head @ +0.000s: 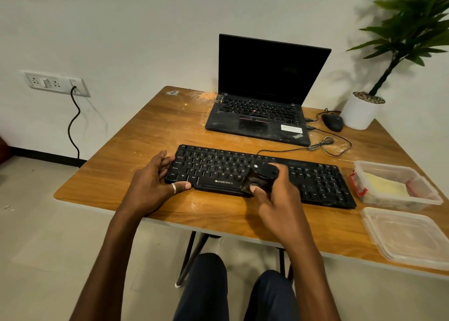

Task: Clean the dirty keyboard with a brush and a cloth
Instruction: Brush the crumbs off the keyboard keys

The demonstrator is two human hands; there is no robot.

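Head view: looking down at worktop (155, 126)
Keyboard (315, 182): centre frame, long axis L–R, right end a bit lower
L hand (150, 184): fingers curled round its left end, thumb on front edge
R hand (274, 196): fingers closed on dark brush (263, 174), mid-board
Next: prob. keys right of brush; R hand nearer

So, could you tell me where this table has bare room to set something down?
The widest bare patch is the left of the table, between the laptop, the keyboard and the table edge. A narrow strip runs in front of the keyboard. The right side is crowded: mouse, cable, plant pot, two containers.
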